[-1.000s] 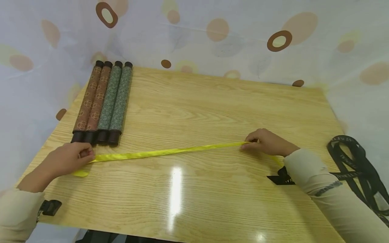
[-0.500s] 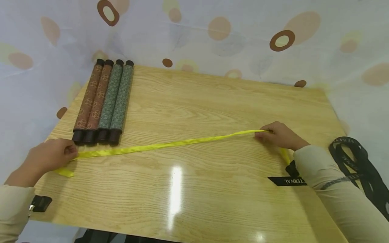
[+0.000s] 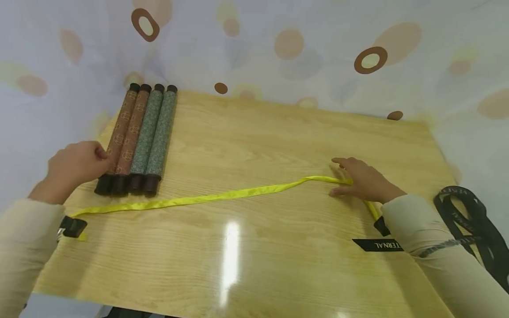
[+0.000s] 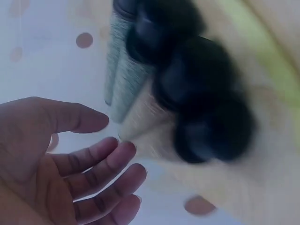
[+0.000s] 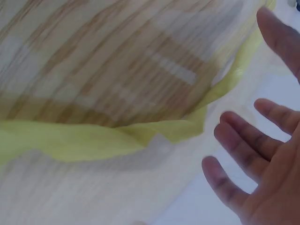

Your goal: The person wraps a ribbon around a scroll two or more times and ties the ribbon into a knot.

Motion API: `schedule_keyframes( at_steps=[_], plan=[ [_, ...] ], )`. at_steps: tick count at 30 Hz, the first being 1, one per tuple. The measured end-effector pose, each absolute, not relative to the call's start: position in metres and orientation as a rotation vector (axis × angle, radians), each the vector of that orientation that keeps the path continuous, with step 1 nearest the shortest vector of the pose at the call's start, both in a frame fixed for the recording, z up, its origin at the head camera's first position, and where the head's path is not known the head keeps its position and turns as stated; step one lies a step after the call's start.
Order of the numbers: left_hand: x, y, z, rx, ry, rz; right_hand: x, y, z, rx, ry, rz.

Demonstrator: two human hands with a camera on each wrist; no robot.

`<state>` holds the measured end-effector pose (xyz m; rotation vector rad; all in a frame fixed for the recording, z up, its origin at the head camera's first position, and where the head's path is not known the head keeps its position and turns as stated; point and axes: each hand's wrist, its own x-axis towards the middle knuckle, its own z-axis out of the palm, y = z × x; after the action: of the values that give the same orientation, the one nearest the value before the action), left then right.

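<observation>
Find yellow ribbon (image 3: 234, 194) slack across bench (image 3: 298, 269), in front of rolls (image 3: 146, 132). Looks light, limp, probably slippery; pinch near an end. Note left hand (image 3: 77, 163) parted beside rolls, right hand (image 3: 363, 180) wide at ribbon, both empty.

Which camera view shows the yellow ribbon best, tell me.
The head view: the yellow ribbon shows in a long run across the table. The right wrist view shows a twisted stretch closer up; the left wrist view, only a blurred strip at upper right.

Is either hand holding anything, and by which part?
Nothing is held: the left hand is open near the rolls, the right hand open by the yellow ribbon.
</observation>
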<state>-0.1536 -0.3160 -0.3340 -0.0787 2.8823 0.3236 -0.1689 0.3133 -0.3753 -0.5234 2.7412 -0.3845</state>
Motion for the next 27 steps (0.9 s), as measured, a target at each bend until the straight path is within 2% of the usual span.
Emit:
schedule_keyframes(
  at_steps=[7,12,18,27],
  plan=[
    [-0.230,-0.259,-0.329,-0.064,2.899,0.323,-0.155,0.324,-0.372,-0.478,2.812,-0.326],
    [-0.266,-0.241,-0.336,-0.065,2.831,0.278,-0.149,0.330,-0.373,-0.473,2.831,-0.334],
    [-0.282,-0.237,-0.344,-0.117,2.747,0.200,-0.147,0.331,-0.371,-0.422,2.857,-0.359],
    [-0.284,-0.227,-0.344,-0.120,2.736,0.071,-0.150,0.330,-0.370,-0.400,2.859,-0.396]
  ],
)
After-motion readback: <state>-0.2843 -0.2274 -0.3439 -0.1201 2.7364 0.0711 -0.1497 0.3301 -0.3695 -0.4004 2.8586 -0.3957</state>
